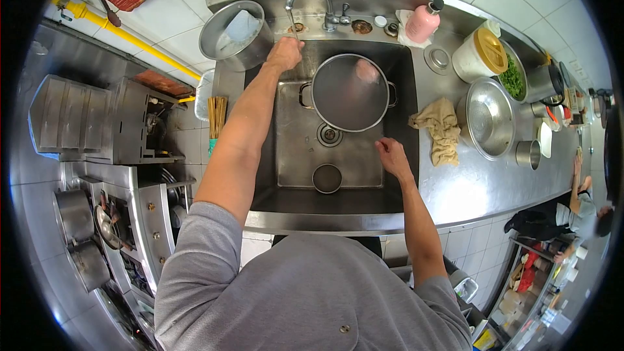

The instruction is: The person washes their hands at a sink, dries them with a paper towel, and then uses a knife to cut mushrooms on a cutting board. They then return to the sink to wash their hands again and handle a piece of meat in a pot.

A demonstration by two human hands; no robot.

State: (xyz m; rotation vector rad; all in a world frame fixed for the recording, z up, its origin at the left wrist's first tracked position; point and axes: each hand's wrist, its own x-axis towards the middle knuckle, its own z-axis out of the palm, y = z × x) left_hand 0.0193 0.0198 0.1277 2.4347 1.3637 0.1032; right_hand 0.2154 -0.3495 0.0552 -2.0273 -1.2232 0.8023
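steel pot (pixel 350 94) sits between hands: left hand (pixel 284 54) grip clenched, right hand (pixel 392 155) grip released.

Two hands are counted: the left hand (pixel 284 54) and the right hand (pixel 392 155). One pot (pixel 350 93) is seen at 12 o'clock, one faucet (pixel 312 0), one pink bottle (pixel 423 21), one cloth (pixel 440 128), one colander (pixel 491 118) at 3 o'clock.
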